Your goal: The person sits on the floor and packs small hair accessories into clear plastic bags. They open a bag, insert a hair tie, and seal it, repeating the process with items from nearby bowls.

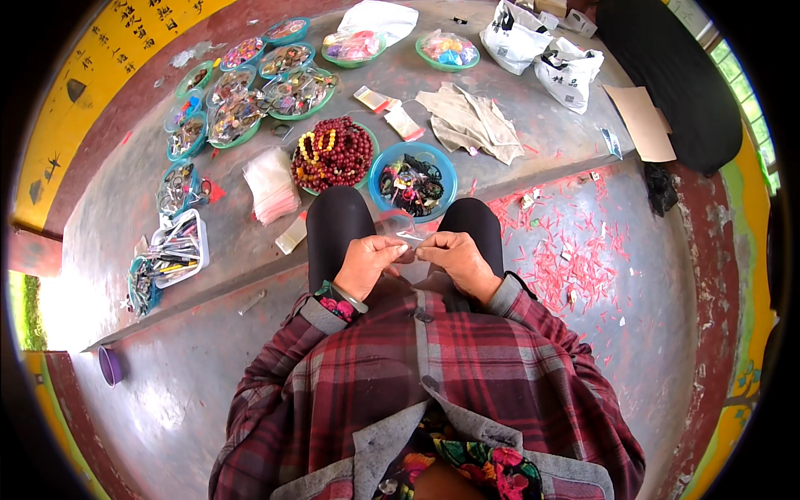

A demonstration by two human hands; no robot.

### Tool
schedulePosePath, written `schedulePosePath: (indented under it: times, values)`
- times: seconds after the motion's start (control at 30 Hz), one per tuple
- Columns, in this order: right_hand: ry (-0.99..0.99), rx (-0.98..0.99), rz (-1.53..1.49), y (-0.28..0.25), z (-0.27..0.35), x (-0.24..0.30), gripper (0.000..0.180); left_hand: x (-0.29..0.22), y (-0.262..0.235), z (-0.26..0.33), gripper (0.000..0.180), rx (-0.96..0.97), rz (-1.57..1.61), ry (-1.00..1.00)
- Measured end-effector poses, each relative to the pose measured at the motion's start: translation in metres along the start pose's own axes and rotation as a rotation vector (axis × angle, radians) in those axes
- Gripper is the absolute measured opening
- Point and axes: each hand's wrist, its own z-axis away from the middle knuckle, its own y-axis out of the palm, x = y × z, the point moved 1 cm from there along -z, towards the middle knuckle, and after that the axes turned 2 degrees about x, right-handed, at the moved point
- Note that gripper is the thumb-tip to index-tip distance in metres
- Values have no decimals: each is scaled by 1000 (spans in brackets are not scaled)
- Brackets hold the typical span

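My left hand [372,260] and my right hand [454,257] meet over my knees, fingertips pinched together on a small clear plastic bag [402,227] held between them. What is inside the bag is too small to tell. Just beyond my hands a blue bowl [445,165] holds dark trinkets, and a green bowl of dark red and yellow bead bracelets [335,152] stands to its left. A stack of clear small bags [271,185] lies left of the beads.
Several green bowls of trinkets [250,92] line the concrete step at far left, with a white tray of pens [179,248]. Beige cloth [473,123] and white shopping bags [542,50] lie farther back. Red scraps [575,258] litter the floor at right. A purple cup [109,365] sits lower left.
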Motion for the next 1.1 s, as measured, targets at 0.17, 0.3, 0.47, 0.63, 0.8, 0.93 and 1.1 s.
schedulePosePath:
  times: [0.17,0.3,0.47,0.63,0.8,0.93,1.1]
  values:
    - [20,30,-7,1,2,6,10,2,0,-1,21,-32,-8,4]
    - [17,37,-105,3,3,11,14,4,-1,-1,19,-23,-63,2]
    - [-36,51,-124,-3,-3,-5,18,3,1,-1,17,23,1,-23]
    - [-21,112,-205,-1,1,10,16,3,0,-2,15,121,112,-138]
    - [-28,67,-314,0,-1,8,13,4,1,-2,14,138,44,-123]
    - [-89,-42,-273,-2,-2,2,9,-4,6,0,13,146,-76,-70]
    - [-127,-92,-206,-1,-3,4,10,1,4,-2,16,100,-42,-56]
